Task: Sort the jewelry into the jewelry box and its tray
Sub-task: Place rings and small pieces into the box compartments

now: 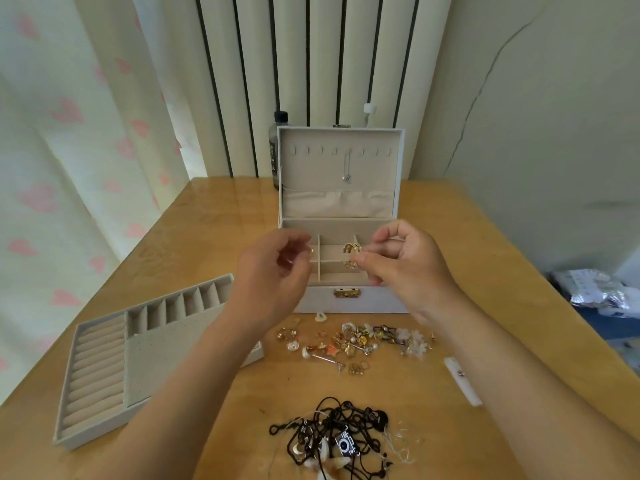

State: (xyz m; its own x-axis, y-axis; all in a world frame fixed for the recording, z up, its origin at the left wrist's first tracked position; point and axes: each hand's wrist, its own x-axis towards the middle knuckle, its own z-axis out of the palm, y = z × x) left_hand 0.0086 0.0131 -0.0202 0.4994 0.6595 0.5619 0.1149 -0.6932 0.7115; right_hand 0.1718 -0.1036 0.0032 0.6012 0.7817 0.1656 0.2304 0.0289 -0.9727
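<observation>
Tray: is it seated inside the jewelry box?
No, the tray lies on the table to the left of the open jewelry box, outside it.

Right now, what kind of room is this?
Probably a room at home, maybe a bedroom. A curtain with pink hearts hangs on the left, a white radiator stands behind the wooden table, and an open jewelry box sits on it with loose jewelry in front.
</observation>
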